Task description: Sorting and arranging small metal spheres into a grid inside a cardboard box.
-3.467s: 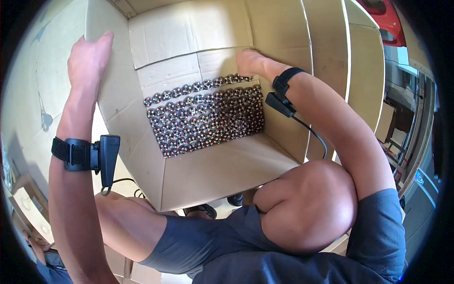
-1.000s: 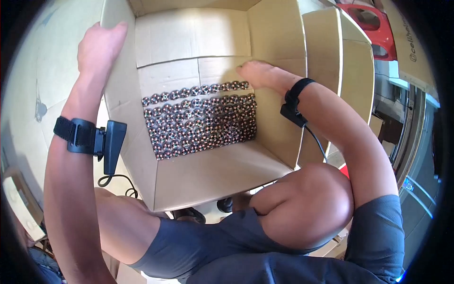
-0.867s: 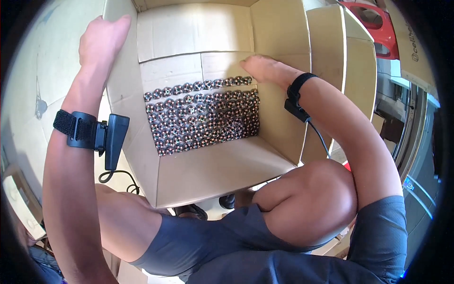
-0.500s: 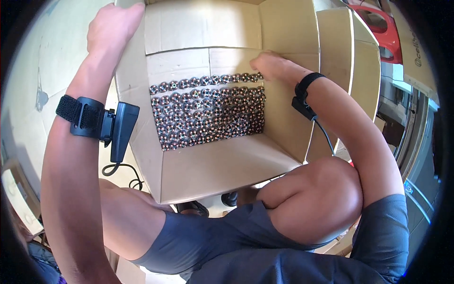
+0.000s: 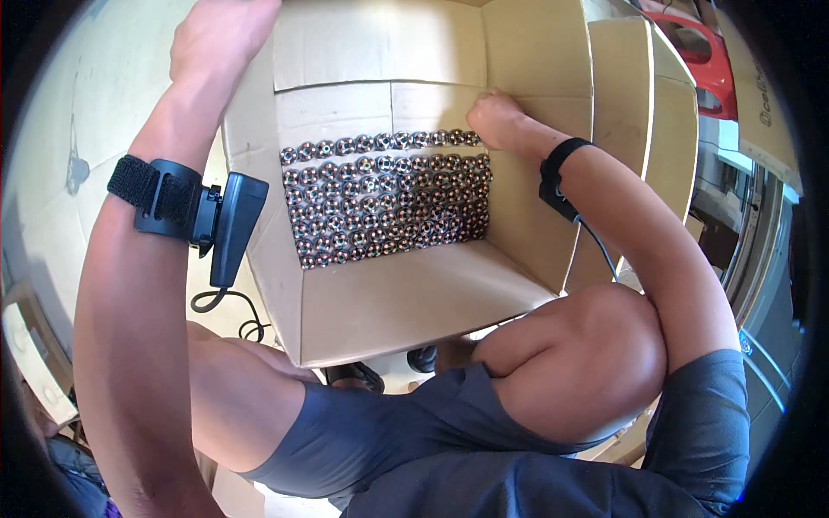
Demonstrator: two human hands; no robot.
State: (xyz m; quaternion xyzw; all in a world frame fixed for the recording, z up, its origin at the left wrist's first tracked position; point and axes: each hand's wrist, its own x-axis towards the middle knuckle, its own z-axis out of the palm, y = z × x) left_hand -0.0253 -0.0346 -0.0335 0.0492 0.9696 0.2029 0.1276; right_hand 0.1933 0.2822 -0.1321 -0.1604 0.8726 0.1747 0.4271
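Note:
A deep cardboard box point(image 5: 414, 302) tilts open toward me between my knees. Inside it, shiny round metal pieces with holes point(image 5: 371, 186) sit in several tight rows, and one more row point(image 5: 363, 144) runs apart from them across a narrow gap. My left hand point(image 5: 226, 39) is closed on the upper edge of the box's left wall, its fingertips hidden. At the right end of the separate row, my right hand point(image 5: 496, 119) is inside the box with curled fingers close to the last piece. Whatever those fingers hold, if anything, is hidden.
Open box flaps point(image 5: 643, 112) stand out on the right. Beyond them are a red plastic object point(image 5: 704, 60) and another carton point(image 5: 756, 112). A black device point(image 5: 233, 229) is strapped to my left forearm, its cable hanging beside the box. My bare knee point(image 5: 596, 354) presses near the box's front right corner.
The box and both hands appear slightly farther right and higher in the picture. Both hands keep about the same places on and in the box.

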